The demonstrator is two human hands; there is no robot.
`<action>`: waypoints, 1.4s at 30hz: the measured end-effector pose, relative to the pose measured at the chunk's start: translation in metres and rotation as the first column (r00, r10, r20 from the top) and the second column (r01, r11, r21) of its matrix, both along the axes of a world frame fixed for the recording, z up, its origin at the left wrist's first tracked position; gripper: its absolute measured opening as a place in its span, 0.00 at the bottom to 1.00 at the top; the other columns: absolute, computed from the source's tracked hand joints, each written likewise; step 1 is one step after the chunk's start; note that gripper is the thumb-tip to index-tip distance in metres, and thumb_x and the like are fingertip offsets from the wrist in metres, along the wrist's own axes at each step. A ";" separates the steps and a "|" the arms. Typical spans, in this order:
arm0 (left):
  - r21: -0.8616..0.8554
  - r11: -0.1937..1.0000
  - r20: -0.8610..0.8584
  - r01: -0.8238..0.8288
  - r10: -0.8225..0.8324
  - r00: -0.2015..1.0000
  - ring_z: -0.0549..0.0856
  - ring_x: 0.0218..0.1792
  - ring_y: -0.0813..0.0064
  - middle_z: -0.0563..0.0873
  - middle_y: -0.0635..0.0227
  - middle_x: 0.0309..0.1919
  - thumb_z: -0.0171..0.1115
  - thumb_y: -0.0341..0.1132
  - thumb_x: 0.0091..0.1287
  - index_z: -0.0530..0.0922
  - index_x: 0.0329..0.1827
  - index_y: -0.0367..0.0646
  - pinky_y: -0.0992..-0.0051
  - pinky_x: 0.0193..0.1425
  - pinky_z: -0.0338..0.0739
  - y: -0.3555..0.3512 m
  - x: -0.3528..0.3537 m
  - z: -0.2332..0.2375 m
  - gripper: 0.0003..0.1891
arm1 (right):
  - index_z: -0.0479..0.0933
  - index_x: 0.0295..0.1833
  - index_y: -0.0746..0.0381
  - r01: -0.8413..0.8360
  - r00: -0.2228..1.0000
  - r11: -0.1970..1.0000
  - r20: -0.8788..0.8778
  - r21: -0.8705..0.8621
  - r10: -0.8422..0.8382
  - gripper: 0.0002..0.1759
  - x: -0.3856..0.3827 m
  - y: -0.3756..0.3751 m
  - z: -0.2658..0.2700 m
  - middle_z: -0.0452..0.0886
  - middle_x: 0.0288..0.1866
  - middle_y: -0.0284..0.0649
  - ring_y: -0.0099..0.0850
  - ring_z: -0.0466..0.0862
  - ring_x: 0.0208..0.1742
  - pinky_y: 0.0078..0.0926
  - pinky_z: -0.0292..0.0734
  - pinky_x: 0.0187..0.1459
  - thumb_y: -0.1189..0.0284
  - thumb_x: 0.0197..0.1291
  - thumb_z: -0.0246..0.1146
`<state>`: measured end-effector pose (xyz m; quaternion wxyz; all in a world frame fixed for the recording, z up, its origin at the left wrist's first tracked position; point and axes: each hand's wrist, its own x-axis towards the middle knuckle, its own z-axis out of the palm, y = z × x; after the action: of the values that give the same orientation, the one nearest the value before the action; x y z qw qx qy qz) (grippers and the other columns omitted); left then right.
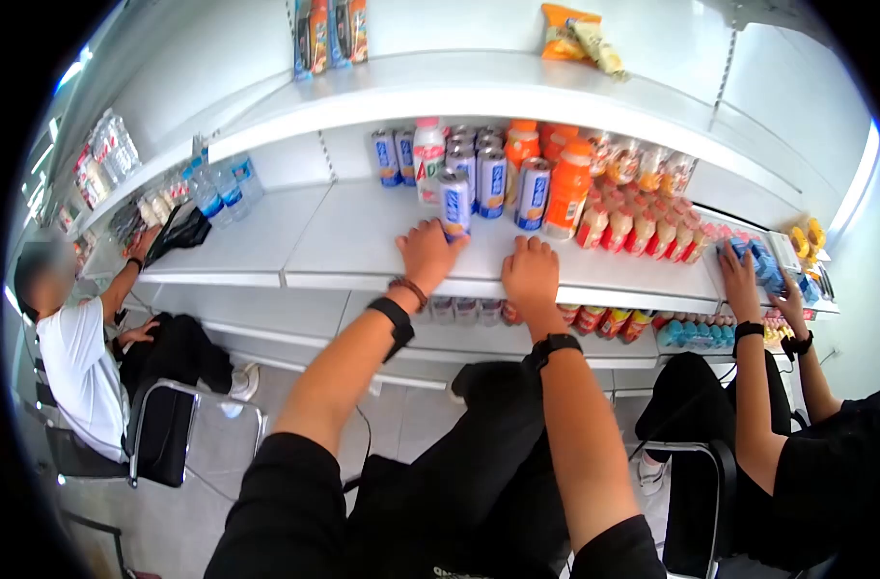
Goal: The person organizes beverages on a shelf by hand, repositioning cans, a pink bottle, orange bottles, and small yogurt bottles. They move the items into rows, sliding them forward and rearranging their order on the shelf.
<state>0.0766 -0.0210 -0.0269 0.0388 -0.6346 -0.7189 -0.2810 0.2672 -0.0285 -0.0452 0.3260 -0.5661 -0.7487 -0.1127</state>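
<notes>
My left hand (427, 257) has its fingers around the lower part of a blue-and-silver drink can (454, 201) at the front of the middle shelf. The can stands nearly upright in front of several similar cans (491, 181). Resting on the shelf's front edge, my right hand (532, 274) has its fingers curled together with nothing seen in them. Just beyond it are another blue can (532, 195) and an orange drink bottle (568, 190). A white bottle with a pink cap (427, 159) stands behind the held can.
Red-and-white small bottles (643, 230) stand in rows to the right. At the right, a co-worker's hands (741, 280) are by blue packs (756, 256). At the left, a seated person (83, 357) reaches to a black bag (178, 234). The upper shelf (479, 82) overhangs the cans.
</notes>
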 end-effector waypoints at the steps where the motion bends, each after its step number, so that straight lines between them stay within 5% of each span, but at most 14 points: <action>1: -0.032 0.999 -0.007 -0.041 0.041 0.999 0.83 0.52 0.54 0.86 0.60 0.49 0.69 0.60 0.60 0.83 0.49 0.44 0.48 0.58 0.65 -0.002 -0.021 0.002 0.28 | 0.78 0.45 0.63 -0.010 1.000 1.000 0.006 -0.010 0.010 0.12 0.000 0.000 -0.001 0.79 0.43 0.46 0.44 0.79 0.48 0.44 0.72 0.51 0.68 0.60 0.57; 8: -0.284 0.954 0.183 -0.095 0.151 0.971 0.81 0.64 0.57 0.87 0.65 0.57 0.67 0.60 0.64 0.83 0.58 0.56 0.34 0.69 0.59 0.052 -0.179 -0.006 0.25 | 0.77 0.45 0.64 0.009 1.000 1.000 0.021 0.021 -0.010 0.12 -0.002 0.000 -0.001 0.79 0.42 0.45 0.44 0.78 0.48 0.44 0.71 0.51 0.68 0.60 0.58; 11: -0.331 0.939 0.181 -0.092 0.158 0.971 0.81 0.64 0.56 0.86 0.64 0.60 0.66 0.57 0.65 0.83 0.60 0.52 0.41 0.70 0.65 0.082 -0.203 -0.009 0.26 | 0.77 0.45 0.64 -0.001 1.000 1.000 0.016 -0.001 0.001 0.12 -0.005 -0.005 -0.002 0.78 0.41 0.45 0.44 0.78 0.47 0.44 0.70 0.51 0.69 0.60 0.58; 12: -0.365 0.931 0.045 0.007 0.010 0.999 0.82 0.64 0.55 0.86 0.60 0.59 0.66 0.56 0.65 0.83 0.59 0.49 0.53 0.68 0.73 0.085 -0.197 0.008 0.26 | 0.77 0.45 0.64 0.003 1.000 1.000 0.010 0.009 -0.003 0.12 -0.004 -0.003 0.001 0.78 0.41 0.45 0.44 0.78 0.47 0.44 0.70 0.51 0.69 0.59 0.58; 15: -0.365 0.931 0.085 0.019 0.013 0.996 0.82 0.63 0.53 0.86 0.57 0.59 0.66 0.55 0.65 0.84 0.58 0.48 0.61 0.64 0.77 0.112 -0.198 0.004 0.25 | 0.77 0.45 0.64 0.001 1.000 0.999 0.015 0.053 -0.002 0.12 -0.004 -0.003 0.000 0.78 0.41 0.45 0.44 0.77 0.46 0.44 0.70 0.50 0.69 0.58 0.59; 16: -0.362 0.931 0.135 0.043 0.006 0.991 0.82 0.64 0.56 0.86 0.58 0.59 0.66 0.56 0.65 0.83 0.60 0.50 0.58 0.69 0.72 0.115 -0.195 0.006 0.26 | 0.78 0.53 0.65 0.018 0.999 0.999 0.041 -0.040 -0.016 0.17 -0.003 -0.006 0.005 0.78 0.43 0.45 0.43 0.78 0.48 0.43 0.71 0.53 0.69 0.60 0.58; 22: -0.318 0.944 0.186 -0.087 0.152 0.971 0.81 0.66 0.61 0.87 0.66 0.60 0.67 0.59 0.65 0.80 0.63 0.54 0.56 0.76 0.60 0.139 -0.180 0.001 0.29 | 0.76 0.43 0.64 0.001 1.000 0.999 0.027 0.044 -0.002 0.11 -0.005 -0.003 0.002 0.76 0.39 0.45 0.44 0.77 0.45 0.43 0.70 0.50 0.68 0.58 0.58; 26: -0.322 0.947 0.207 0.004 0.067 0.976 0.80 0.67 0.63 0.86 0.68 0.61 0.67 0.62 0.64 0.79 0.65 0.56 0.60 0.75 0.62 0.161 -0.198 -0.012 0.30 | 0.76 0.43 0.64 0.006 0.999 1.000 0.033 0.021 -0.006 0.12 -0.005 -0.003 0.004 0.76 0.39 0.45 0.43 0.77 0.45 0.43 0.70 0.50 0.68 0.58 0.58; 33: -0.344 0.938 0.254 0.037 0.055 0.966 0.77 0.70 0.60 0.85 0.71 0.62 0.67 0.64 0.62 0.78 0.65 0.58 0.42 0.75 0.55 0.164 -0.204 -0.021 0.32 | 0.78 0.49 0.65 0.021 0.999 0.999 0.042 0.042 -0.023 0.16 -0.006 -0.003 0.003 0.77 0.40 0.45 0.43 0.77 0.45 0.42 0.70 0.50 0.67 0.59 0.57; 38: -0.359 0.916 0.281 0.177 -0.075 0.957 0.78 0.68 0.58 0.85 0.71 0.62 0.68 0.64 0.60 0.81 0.61 0.60 0.42 0.72 0.60 0.164 -0.176 -0.019 0.29 | 0.79 0.50 0.65 0.018 0.999 0.999 0.026 0.043 -0.019 0.17 -0.006 -0.003 0.002 0.77 0.40 0.45 0.43 0.77 0.45 0.42 0.70 0.50 0.67 0.59 0.57; 41: -0.308 0.945 0.245 0.111 -0.034 0.969 0.78 0.68 0.58 0.85 0.71 0.62 0.68 0.62 0.62 0.81 0.60 0.62 0.43 0.72 0.61 0.180 -0.168 -0.029 0.27 | 0.79 0.50 0.65 0.013 1.000 0.999 0.026 0.045 -0.014 0.17 -0.006 -0.004 0.000 0.78 0.40 0.45 0.42 0.77 0.45 0.42 0.70 0.50 0.68 0.59 0.57; 42: -0.361 0.932 0.158 -0.017 0.079 0.984 0.79 0.67 0.57 0.84 0.69 0.62 0.66 0.61 0.63 0.80 0.62 0.63 0.44 0.72 0.61 0.147 -0.138 0.006 0.26 | 0.79 0.50 0.65 0.011 1.000 0.999 0.024 0.047 -0.012 0.17 -0.006 -0.004 0.000 0.78 0.40 0.45 0.42 0.77 0.45 0.42 0.70 0.50 0.68 0.59 0.57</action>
<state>-0.0617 0.1262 -0.0212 -0.1321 -0.5867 -0.7741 -0.1976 0.2612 -0.0327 -0.0451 0.3293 -0.5612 -0.7465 -0.1388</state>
